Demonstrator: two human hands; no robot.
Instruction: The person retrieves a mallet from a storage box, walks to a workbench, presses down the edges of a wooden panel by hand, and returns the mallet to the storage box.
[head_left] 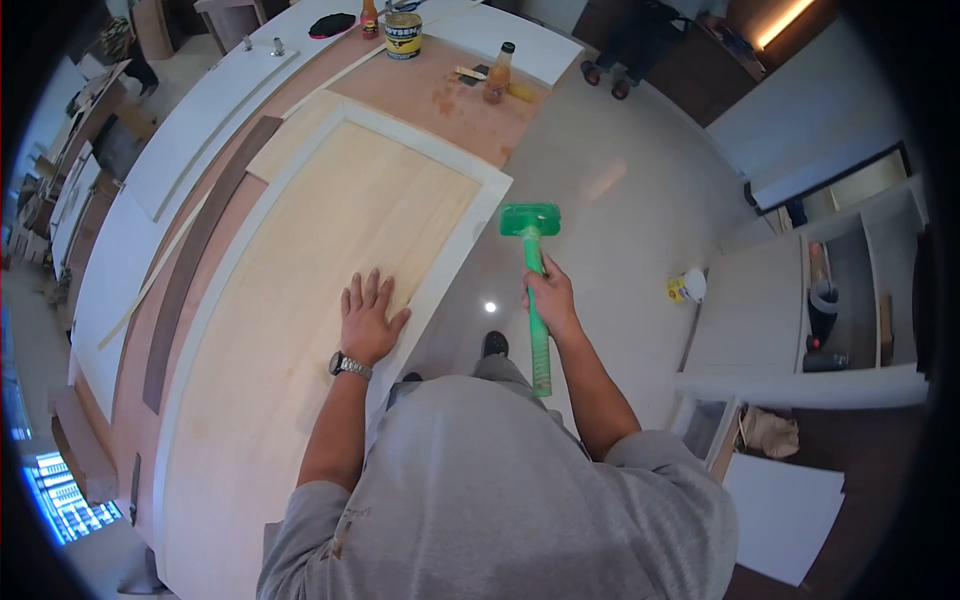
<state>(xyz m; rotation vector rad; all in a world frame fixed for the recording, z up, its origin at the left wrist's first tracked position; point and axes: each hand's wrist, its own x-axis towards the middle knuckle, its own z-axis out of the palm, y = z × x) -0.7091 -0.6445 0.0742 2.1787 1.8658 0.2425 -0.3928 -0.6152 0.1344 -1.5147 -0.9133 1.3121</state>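
Note:
My right hand [551, 293] is wrapped round the handle of a green mallet [540, 345], below its block-shaped head. The mallet stands upright in view, off the right edge of the work surface and over the floor. My left hand [368, 320], with a watch on its wrist, lies flat with fingers spread on a pale wooden panel [290, 290]. White strips [462, 235] border that panel like a frame.
Beyond the panel stand a yellow-labelled can [403, 36], an orange bottle [498, 74] and a red bottle [370, 18]. A dark strip [205, 260] lies along the left. At right are a bucket [688, 286] and open shelving [845, 295]. Another person [640, 45] stands at the back.

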